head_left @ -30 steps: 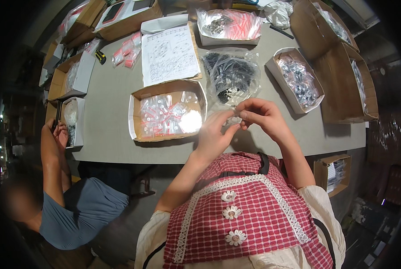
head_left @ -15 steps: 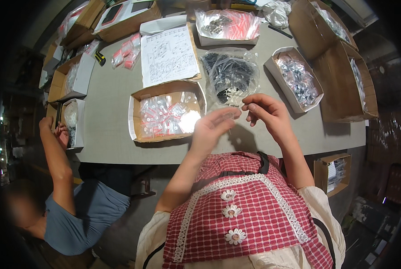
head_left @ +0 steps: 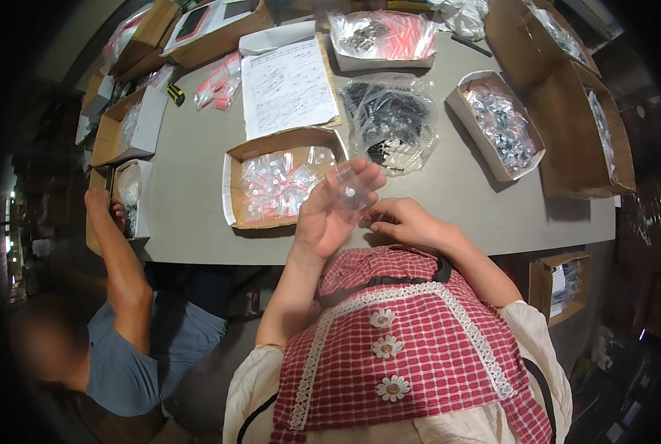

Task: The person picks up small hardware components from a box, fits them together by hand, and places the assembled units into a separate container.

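Observation:
My left hand (head_left: pixel 329 218) is turned palm up, with a small clear plastic bag (head_left: pixel 350 191) held against its fingers. A small white round piece shows inside the bag. Close by the bag's near edge is my right hand (head_left: pixel 404 222), its fingers curled together; whatever they pinch is hidden. Beside my left hand stands an open cardboard box (head_left: pixel 230 194) of small clear bags with red strips (head_left: pixel 275 185). Beyond my hands lies a large clear bag of black parts (head_left: pixel 389 111), with pale pieces (head_left: pixel 400 154) at its mouth.
A printed drawing sheet (head_left: pixel 289 89) lies behind the box. Boxes of bagged parts stand at the back (head_left: pixel 382 63) and right (head_left: pixel 497 126), by a tall carton (head_left: pixel 578 140). At left, a co-worker's arm (head_left: pixel 119 251) reaches into a box (head_left: pixel 144 200). A yellow-black cutter (head_left: pixel 175 94) lies near.
My left hand has turned palm up, showing the small bag on its fingers. My right hand has come down towards me, to the bag's near edge. The view has shifted slightly.

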Demonstrator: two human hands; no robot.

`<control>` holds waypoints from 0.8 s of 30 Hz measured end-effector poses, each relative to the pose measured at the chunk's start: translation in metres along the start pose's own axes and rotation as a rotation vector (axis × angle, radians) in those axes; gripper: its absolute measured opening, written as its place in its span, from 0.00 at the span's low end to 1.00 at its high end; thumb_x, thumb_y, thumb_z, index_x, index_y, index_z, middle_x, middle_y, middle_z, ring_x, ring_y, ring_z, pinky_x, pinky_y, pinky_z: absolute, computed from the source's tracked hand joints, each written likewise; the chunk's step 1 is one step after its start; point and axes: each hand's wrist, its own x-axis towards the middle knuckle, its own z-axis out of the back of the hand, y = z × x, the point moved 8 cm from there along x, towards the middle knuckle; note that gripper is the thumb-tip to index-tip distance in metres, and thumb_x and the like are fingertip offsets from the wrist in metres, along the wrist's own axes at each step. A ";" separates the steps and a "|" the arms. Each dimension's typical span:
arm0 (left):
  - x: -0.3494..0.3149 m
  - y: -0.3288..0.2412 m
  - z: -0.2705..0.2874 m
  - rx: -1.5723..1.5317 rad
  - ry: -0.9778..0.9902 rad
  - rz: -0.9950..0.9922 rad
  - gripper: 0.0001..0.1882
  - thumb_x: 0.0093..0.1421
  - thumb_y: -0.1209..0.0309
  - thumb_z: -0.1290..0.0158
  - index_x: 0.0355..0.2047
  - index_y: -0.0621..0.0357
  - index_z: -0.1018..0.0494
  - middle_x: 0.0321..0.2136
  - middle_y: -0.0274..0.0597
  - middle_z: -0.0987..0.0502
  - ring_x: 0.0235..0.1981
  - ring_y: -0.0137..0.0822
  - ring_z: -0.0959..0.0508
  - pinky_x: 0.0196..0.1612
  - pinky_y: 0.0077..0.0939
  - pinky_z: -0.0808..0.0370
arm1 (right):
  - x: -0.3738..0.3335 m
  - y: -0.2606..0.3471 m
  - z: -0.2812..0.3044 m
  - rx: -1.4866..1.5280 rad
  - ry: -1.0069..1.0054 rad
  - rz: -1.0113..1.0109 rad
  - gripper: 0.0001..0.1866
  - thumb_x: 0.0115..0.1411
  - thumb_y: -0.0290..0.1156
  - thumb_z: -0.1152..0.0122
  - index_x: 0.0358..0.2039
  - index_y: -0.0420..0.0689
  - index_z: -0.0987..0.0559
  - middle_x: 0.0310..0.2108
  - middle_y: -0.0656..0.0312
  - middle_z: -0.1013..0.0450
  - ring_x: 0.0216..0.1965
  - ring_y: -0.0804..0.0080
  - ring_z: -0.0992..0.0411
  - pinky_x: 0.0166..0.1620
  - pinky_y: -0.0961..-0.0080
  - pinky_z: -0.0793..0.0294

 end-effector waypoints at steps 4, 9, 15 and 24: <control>-0.008 -0.015 -0.001 0.049 -0.021 -0.069 0.31 0.66 0.57 0.43 0.61 0.67 0.34 0.57 0.55 0.27 0.61 0.51 0.28 0.63 0.40 0.29 | 0.002 -0.001 -0.006 -0.046 0.076 -0.003 0.12 0.58 0.28 0.38 0.42 0.39 0.19 0.38 0.50 0.20 0.40 0.54 0.20 0.46 0.64 0.23; -0.044 -0.077 0.008 0.300 -0.159 -0.342 0.30 0.65 0.57 0.43 0.58 0.70 0.33 0.54 0.57 0.25 0.59 0.51 0.26 0.61 0.40 0.26 | -0.005 -0.007 -0.030 -0.255 0.397 0.006 0.12 0.57 0.31 0.41 0.40 0.43 0.16 0.37 0.48 0.20 0.40 0.48 0.22 0.47 0.61 0.24; -0.106 -0.116 0.024 0.474 -0.427 -0.545 0.30 0.67 0.58 0.44 0.58 0.72 0.34 0.55 0.58 0.26 0.58 0.49 0.25 0.60 0.37 0.26 | 0.009 0.012 -0.041 -0.348 0.331 0.273 0.14 0.57 0.28 0.41 0.44 0.44 0.18 0.33 0.50 0.21 0.37 0.50 0.22 0.41 0.62 0.23; -0.140 -0.076 0.036 0.515 -0.668 -0.610 0.22 0.71 0.66 0.51 0.58 0.72 0.33 0.54 0.58 0.25 0.56 0.46 0.23 0.57 0.32 0.27 | 0.039 0.030 -0.079 -1.183 0.008 0.537 0.24 0.52 0.29 0.42 0.50 0.33 0.26 0.36 0.56 0.30 0.31 0.66 0.24 0.29 0.72 0.23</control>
